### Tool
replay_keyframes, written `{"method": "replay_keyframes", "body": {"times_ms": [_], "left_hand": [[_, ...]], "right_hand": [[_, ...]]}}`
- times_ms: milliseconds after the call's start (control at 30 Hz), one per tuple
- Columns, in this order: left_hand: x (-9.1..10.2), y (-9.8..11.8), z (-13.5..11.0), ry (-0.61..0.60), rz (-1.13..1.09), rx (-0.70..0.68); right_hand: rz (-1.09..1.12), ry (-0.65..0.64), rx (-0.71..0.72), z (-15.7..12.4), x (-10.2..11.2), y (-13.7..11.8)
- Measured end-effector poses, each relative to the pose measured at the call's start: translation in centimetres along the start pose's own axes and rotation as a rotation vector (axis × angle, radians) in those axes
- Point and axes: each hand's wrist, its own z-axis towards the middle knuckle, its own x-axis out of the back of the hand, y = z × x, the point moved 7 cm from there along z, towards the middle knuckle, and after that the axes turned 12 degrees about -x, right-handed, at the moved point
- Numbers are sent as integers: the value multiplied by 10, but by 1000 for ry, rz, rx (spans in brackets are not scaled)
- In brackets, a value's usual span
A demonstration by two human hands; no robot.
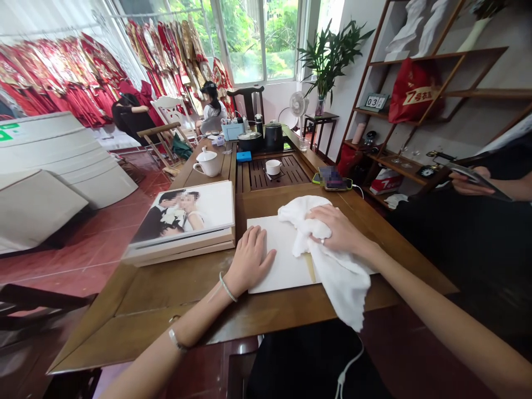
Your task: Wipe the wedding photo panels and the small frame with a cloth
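Note:
A flat white board (276, 274) lies on the wooden table in front of me, with a tan streak on its surface near the middle. My left hand (252, 256) rests flat on the board's left edge, fingers stretched out. Bunched under my right hand (338, 230) is a white cloth (338, 282), pressed onto the board; one end hangs over the table's near edge. The cloth hides much of the board's right part. Left of the board sits a stack of photo panels (187, 213), the top one a wedding picture.
Beyond the board are a slatted tea tray (253, 177) with a white cup (273, 167), a lidded white mug (206, 162) and phones (332, 180) on a cable. At the right, another person's hand (469, 183) holds a phone or tablet. Shelves (477, 52) stand behind.

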Motion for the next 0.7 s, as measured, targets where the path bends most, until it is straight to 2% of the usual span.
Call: {"method": "replay_keyframes", "body": {"times_ms": [167,267,367,500,600,700], "left_hand": [[1,1,0,24,-3,-1],[0,0,-1,24,4,-5],[-1,0,-1,19,2,-11],[0,0,0,22,1,-8],[1,0,1,20,-1,0],[1,1,0,16,-3,4]], "right_hand": [[129,-100,131,-51,23,-12],[118,-173,116,-82,33,-7],[86,-146,43,-94,43,9],[72,-29,-64,-79,48,34],[95,84,-162,-51,45,46],[161,193,-287,-22,37,48]]}}
